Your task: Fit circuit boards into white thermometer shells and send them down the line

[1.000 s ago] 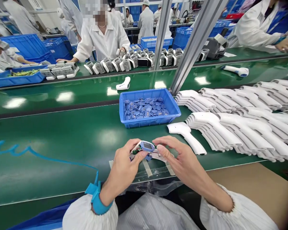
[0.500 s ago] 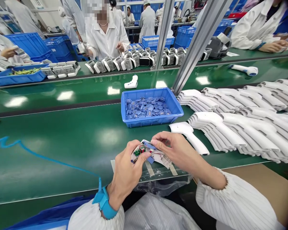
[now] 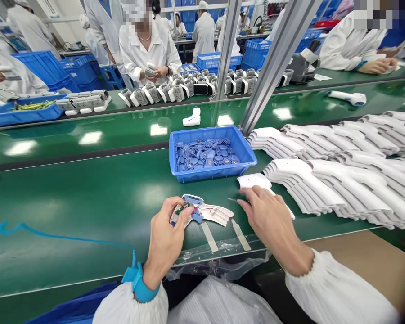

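The left hand [image 3: 167, 227] pinches the gun-shaped white housing half [image 3: 216, 214] by its head, handle pointing rightward toward the nearby right hand [image 3: 270, 220] (whether that one grips anything, I cannot tell).

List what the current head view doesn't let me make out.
Head view throughout:
Green circuit board in the white housing: partly hidden by the left hand.
Thin item by the right hand: too small and blurred to identify.
Lone white shell: partly covered by the right hand.
Blue cord: far end cut off by the left edge.
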The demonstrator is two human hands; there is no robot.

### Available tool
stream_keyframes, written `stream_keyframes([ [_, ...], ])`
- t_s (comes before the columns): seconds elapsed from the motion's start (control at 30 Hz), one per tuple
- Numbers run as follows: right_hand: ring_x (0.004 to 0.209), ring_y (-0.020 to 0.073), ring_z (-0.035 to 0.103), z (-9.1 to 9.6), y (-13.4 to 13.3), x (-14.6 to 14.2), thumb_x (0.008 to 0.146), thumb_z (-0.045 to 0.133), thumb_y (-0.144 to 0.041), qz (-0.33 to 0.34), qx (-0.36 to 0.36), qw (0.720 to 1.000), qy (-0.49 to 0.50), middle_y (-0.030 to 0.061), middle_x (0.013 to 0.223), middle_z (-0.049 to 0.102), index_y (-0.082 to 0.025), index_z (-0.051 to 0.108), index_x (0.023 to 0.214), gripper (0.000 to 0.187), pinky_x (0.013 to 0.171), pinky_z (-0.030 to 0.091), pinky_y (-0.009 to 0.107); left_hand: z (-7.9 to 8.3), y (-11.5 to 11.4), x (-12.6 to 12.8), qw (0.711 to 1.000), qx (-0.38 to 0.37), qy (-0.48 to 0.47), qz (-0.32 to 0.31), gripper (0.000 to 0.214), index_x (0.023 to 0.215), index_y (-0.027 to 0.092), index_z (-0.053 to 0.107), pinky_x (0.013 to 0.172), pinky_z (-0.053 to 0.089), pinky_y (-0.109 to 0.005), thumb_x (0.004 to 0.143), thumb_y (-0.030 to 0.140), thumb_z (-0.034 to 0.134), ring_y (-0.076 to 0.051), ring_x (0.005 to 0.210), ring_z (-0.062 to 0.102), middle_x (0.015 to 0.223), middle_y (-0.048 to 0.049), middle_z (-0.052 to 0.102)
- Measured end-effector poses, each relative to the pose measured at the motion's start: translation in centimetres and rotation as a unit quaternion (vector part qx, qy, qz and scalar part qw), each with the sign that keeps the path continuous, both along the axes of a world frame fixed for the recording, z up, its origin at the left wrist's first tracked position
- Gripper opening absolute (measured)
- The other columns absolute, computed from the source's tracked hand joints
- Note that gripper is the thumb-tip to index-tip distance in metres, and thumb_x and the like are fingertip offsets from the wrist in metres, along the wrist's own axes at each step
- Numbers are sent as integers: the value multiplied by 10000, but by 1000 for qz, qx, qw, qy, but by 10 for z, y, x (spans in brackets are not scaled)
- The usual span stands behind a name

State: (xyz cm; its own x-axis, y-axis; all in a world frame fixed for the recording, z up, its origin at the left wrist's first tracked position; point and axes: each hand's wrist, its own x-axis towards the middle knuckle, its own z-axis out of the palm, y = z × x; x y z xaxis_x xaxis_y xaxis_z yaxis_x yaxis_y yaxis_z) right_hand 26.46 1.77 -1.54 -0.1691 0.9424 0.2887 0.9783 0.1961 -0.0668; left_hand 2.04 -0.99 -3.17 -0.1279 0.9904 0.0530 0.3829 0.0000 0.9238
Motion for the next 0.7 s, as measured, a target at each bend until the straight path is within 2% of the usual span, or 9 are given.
stream_keyframes([
  [0.07,920,275,593,-4,-5,-2,1004,455,-324,-17,38,998,43,137,1104,658,-157,639,1164,296,710,376,377,-1,1,-3,1000,7,-7,8,183,996,198,603,739,460,-243,966,375,568,-162,855,638,932,-20,694],
  [0.13,1029,282,592,4,-11,-14,1010,456,-398,26,14,990,137,133,1173,654,-177,634,1165,324,796,419,386,0,1,-2,1000,19,-13,19,204,977,191,613,670,442,-232,978,384,547,-144,761,609,855,-11,669],
  [0.23,826,192,619,20,-16,-39,1024,415,-437,138,-212,922,292,45,910,694,-208,629,966,319,717,453,306,6,0,4,998,41,-40,15,196,958,188,640,716,475,-237,974,366,559,-147,796,624,913,-28,687],
  [0.3,629,133,536,24,-19,-51,1033,381,-440,147,-327,859,365,-15,716,616,-213,573,845,352,577,400,254,12,-2,6,997,37,-62,-18,182,936,188,673,800,501,-259,961,344,582,-167,900,649,1045,-54,703],
  [0.33,583,118,484,24,-20,-54,1031,379,-440,137,-346,844,385,-33,667,569,-214,546,807,359,539,363,243,15,-3,6,996,25,-76,-40,174,912,185,687,823,508,-269,950,331,600,-176,936,654,1093,-65,701],
  [0.43,577,110,398,20,-25,-58,997,448,-407,102,-309,867,378,-42,642,509,-214,519,747,324,528,288,245,23,-3,4,987,-29,-142,-75,134,786,163,682,772,529,-281,870,266,692,-188,903,667,1053,-80,708],
  [0.53,575,113,389,19,-28,-60,934,522,-348,91,-253,906,326,-35,624,513,-212,519,700,272,551,255,261,29,2,2,970,-74,-223,-58,306,619,165,501,653,513,-262,732,182,784,-169,768,651,876,-53,699],
  [0.6,552,112,384,22,-29,-61,910,535,-336,81,-239,922,292,-34,599,511,-212,501,673,269,545,233,268,32,6,2,960,-107,-250,-65,391,659,188,412,598,482,-243,697,172,802,-148,699,619,787,-10,663],
  [0.7,506,109,343,27,-28,-59,913,510,-336,44,-270,925,262,-39,546,483,-214,434,638,310,517,206,273,37,7,3,951,-155,-205,-172,265,944,204,535,652,473,-246,787,243,746,-144,765,600,885,-3,658],
])
